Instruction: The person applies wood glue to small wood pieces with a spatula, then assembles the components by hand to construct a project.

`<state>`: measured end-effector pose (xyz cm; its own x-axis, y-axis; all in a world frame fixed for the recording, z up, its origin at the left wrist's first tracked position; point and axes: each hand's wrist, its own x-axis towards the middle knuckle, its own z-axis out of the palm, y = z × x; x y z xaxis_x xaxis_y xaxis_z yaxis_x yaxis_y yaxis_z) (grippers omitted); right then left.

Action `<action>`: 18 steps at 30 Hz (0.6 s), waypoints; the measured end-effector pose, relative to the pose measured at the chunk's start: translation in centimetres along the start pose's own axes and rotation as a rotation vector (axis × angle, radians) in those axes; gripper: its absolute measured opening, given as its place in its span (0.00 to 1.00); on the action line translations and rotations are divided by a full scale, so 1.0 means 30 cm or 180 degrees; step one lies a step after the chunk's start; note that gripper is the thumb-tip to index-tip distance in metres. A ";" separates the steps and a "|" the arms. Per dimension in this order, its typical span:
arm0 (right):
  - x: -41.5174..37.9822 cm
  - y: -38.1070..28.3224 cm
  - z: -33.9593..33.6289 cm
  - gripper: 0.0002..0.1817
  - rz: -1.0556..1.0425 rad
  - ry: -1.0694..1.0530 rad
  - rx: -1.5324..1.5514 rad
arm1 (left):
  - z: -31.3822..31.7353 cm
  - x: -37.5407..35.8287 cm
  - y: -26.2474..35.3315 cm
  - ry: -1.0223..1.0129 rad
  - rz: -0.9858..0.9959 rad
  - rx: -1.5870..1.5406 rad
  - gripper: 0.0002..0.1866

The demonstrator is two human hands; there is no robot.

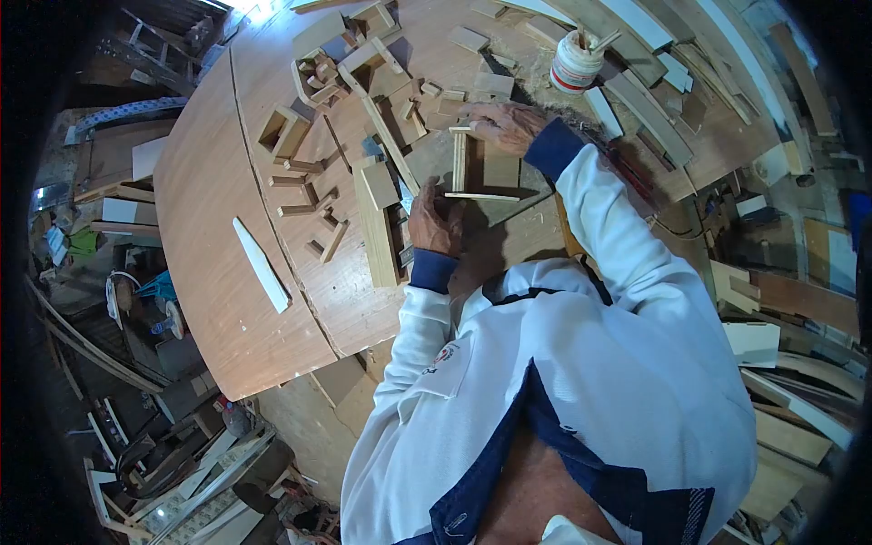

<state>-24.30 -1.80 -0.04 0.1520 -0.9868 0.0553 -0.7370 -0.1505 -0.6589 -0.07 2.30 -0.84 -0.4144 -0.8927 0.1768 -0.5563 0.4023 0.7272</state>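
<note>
A small U-shaped wooden frame lies before me on a grey board, with a thin strip forming its near side. My left hand has its fingers bent around the frame's near left corner, at the strip's end. At the far end, my right hand curls its thumb and fingers over the frame's edge. The exact contact under the fingers is partly hidden. Beside my left hand stand a long wooden block and a shorter light block.
Several small wooden frames, including one angled frame, and offcuts lie on the brown table. A white tub with sticks in it stands at the far right. Boards are heaped beyond my right arm. A white strip lies at left.
</note>
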 end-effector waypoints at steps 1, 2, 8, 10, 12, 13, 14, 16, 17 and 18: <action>0.004 0.007 0.008 0.20 -0.0070 -0.0099 -0.0296 | 0.002 -0.001 -0.003 0.0026 -0.0002 -0.0019 0.30; -0.001 0.015 0.015 0.20 -0.0069 -0.0104 -0.0293 | 0.002 -0.002 -0.006 0.0024 -0.0008 -0.0019 0.30; -0.045 0.014 -0.020 0.18 -0.0384 0.1055 0.0172 | -0.005 -0.003 -0.007 -0.0057 0.0044 -0.0020 0.31; -0.080 -0.005 -0.055 0.17 0.0036 0.1321 0.0725 | -0.017 0.001 -0.004 -0.0230 -0.0015 0.0023 0.32; -0.126 -0.006 -0.075 0.17 0.0230 0.1457 0.0786 | -0.025 -0.001 -0.006 -0.0294 -0.0020 -0.0048 0.34; -0.153 -0.008 -0.084 0.17 0.0409 0.1579 0.0841 | -0.029 0.000 -0.007 -0.0339 -0.0035 -0.0124 0.36; -0.185 -0.017 -0.090 0.17 0.0607 0.1638 0.1048 | -0.035 0.004 -0.014 -0.0350 -0.0027 -0.0117 0.36; -0.254 -0.012 -0.087 0.17 0.0792 0.1706 0.0919 | -0.052 0.012 -0.027 -0.0354 0.0192 -0.0324 0.37; -0.283 0.000 -0.082 0.18 0.0970 0.1765 0.0780 | -0.062 0.012 -0.030 -0.0373 0.0202 -0.0309 0.37; -0.309 0.025 -0.059 0.17 0.1013 0.1866 0.0979 | -0.075 0.019 -0.018 -0.0365 0.0106 -0.0376 0.37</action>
<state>-27.42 7.14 0.27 -0.4792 -0.8627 0.1617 -0.4556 0.0871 -0.8859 1.61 1.12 0.37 -0.5146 -0.8475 0.1301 -0.4550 0.3985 0.7964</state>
